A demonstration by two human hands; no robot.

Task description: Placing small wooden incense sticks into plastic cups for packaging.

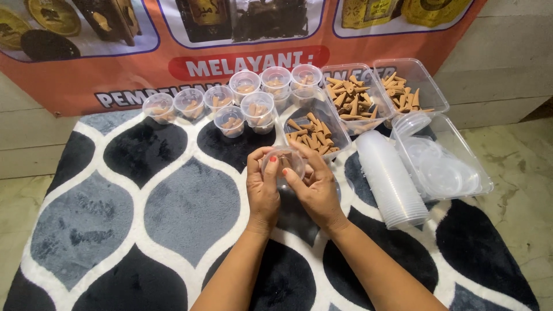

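Left hand and right hand meet over the grey, black and white patterned rug, fingers of both closed around one small clear round plastic cup with lid, a few brown incense cones inside. Behind: eight lidded small clear cups holding cones; three clear rectangular plastic tubs of brown cones. Right: one stack of empty clear cups, one clear tub of round lids.

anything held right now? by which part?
Yes: a small clear plastic cup, lid on, gripped at its rim from both sides by left hand and right hand, fingertips pressing the lid edge.
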